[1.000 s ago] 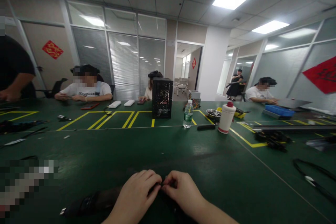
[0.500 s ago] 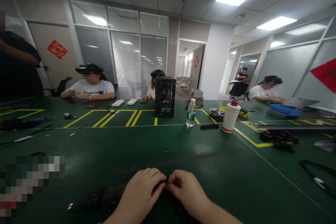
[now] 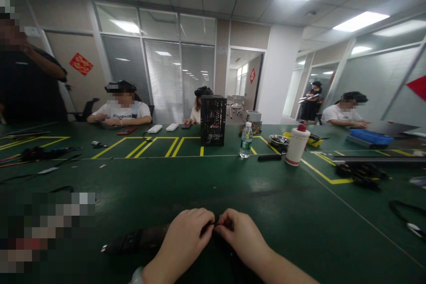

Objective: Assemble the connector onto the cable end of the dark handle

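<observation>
My left hand (image 3: 189,239) is closed, thumb and fingertips pinched together. Facing it, my right hand (image 3: 241,235) is pinched too, and the fingertips of both nearly meet. Between them shows a bit of something small and dark, too small to name. Below the fingers a dark shape runs down toward the near edge of view, blurred into the green table (image 3: 319,230). Beside my left hand lies a dark, cylinder-shaped tool with a metal tip, like an electric screwdriver (image 3: 133,242); its rear end is hidden behind that hand.
Ahead stand a black computer case (image 3: 213,122), a water bottle (image 3: 246,142) and a white bottle with a red cap (image 3: 297,145). A metal bowl (image 3: 278,141), black cables (image 3: 361,173) and a blue tray (image 3: 371,136) lie rightward. Several people are across the table.
The view has shifted slightly, so table items appear farther right. Both hands keep their pinch close together. The standing person at left has raised an arm.
</observation>
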Demonstrator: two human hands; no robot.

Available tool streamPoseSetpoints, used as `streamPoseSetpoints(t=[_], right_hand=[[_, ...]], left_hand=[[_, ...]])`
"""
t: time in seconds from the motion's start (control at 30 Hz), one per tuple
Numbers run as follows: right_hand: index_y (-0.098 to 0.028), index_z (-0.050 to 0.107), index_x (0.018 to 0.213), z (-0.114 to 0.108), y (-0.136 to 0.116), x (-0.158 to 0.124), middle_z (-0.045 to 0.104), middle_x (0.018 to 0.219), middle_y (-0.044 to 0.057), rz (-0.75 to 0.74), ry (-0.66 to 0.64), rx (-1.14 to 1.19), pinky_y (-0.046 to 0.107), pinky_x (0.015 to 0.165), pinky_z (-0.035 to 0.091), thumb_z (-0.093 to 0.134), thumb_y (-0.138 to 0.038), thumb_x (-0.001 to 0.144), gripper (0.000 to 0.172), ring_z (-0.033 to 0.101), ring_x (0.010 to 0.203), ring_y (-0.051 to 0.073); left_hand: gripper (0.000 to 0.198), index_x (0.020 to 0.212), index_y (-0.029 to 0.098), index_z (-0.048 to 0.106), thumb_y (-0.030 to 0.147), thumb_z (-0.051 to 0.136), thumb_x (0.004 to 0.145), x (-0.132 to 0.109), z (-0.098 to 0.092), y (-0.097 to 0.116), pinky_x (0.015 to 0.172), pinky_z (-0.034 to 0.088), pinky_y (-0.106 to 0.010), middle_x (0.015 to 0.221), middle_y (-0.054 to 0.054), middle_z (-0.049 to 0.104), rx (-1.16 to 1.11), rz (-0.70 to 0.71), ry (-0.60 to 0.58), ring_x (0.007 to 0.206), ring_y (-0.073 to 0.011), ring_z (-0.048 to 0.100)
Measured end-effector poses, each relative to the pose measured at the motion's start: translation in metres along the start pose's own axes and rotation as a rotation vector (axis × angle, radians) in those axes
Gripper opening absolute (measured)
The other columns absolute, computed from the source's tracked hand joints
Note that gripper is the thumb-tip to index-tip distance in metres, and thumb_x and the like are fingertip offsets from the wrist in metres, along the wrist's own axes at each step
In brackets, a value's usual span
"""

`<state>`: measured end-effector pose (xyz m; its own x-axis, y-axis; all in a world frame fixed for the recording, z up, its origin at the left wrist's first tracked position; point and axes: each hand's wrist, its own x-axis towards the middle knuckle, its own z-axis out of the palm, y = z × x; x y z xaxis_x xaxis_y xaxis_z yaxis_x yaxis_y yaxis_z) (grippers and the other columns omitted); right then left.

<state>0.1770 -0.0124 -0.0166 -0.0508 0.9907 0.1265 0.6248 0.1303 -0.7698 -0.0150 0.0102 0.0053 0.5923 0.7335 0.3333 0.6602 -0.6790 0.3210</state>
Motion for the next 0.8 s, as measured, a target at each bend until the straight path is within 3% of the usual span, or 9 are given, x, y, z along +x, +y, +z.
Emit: streamPoseSetpoints(t=[0.33,0.57,0.8], right_hand=[[-0.018,0.074,0.085,0.009,0.01,0.003,0.072,0.077,-0.001,0.02,-0.018,0.28,0.02,0.062,0.045,0.068,-0.014,0.082,0.008,0.066,0.073,0.016],[-0.019,0.074,0.084,0.009,0.015,0.007,0.072,0.079,-0.002,-0.051,-0.024,0.259,0.02,0.066,0.046,0.067,-0.012,0.082,0.011,0.066,0.075,0.016],[-0.021,0.075,0.084,0.003,0.007,0.005,0.072,0.081,-0.003,-0.092,-0.013,0.165,0.02,0.07,0.046,0.067,-0.01,0.082,0.014,0.066,0.078,0.016]], left_hand=[[0.014,0.097,0.025,0.065,0.017,0.055,0.09,-0.002,-0.001,-0.001,0.077,0.043,-0.034,0.094,0.0,0.066,-0.015,-0.011,0.014,0.086,-0.0212,0.06],[0.022,0.107,0.026,0.067,0.018,0.055,0.091,-0.003,0.0,-0.004,0.093,0.044,-0.041,0.104,-0.003,0.068,-0.03,0.079,0.089,0.097,-0.0237,0.062],[0.019,0.106,0.025,0.065,0.019,0.056,0.091,-0.005,0.0,-0.003,0.084,0.045,-0.038,0.102,-0.002,0.067,-0.019,0.009,0.048,0.093,-0.0233,0.061]])
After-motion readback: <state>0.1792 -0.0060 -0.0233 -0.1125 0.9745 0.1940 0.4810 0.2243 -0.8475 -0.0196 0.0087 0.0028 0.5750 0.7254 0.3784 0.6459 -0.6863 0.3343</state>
